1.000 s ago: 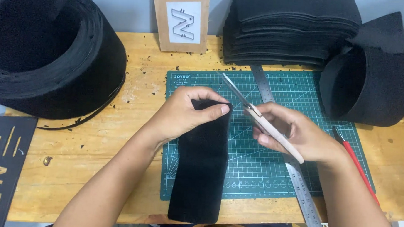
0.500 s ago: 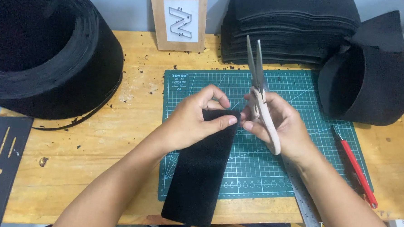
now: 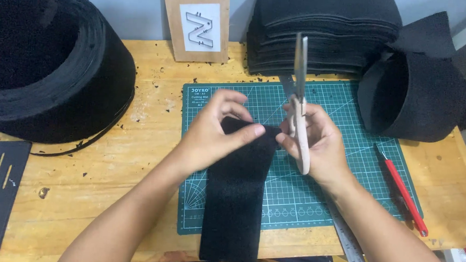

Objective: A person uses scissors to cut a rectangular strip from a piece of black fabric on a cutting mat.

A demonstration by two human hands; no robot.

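Here, going from the left, the big roll of black fuzzy fabric strip (image 3: 52, 65) stands on the pale wooden table (image 3: 137, 158), thick and soft, with one loose band hanging at its foot. My left hand (image 3: 212, 135) pinches the top edge of the long black felt strip (image 3: 235, 199), thumb over it and fingers behind. The strip lies down the green gridded cutting mat (image 3: 346, 167) and hangs over the near table edge.

My right hand (image 3: 316, 145) is closed around the pale handles of the steel scissors (image 3: 300, 92), with the blades together and pointing up and away from me, and its fingertips touch the strip's top corner.

I think the danger is the blade tips: they stand very close to my left fingers, so a careless turn could nick them. The felt is limp, so it may fold or slip and a cut could go crooked.

More to the right lie a steel ruler (image 3: 348, 241), a slim red craft knife (image 3: 403, 191), a stack of flat black sheets (image 3: 321, 30), and a curled black felt piece (image 3: 418, 97).
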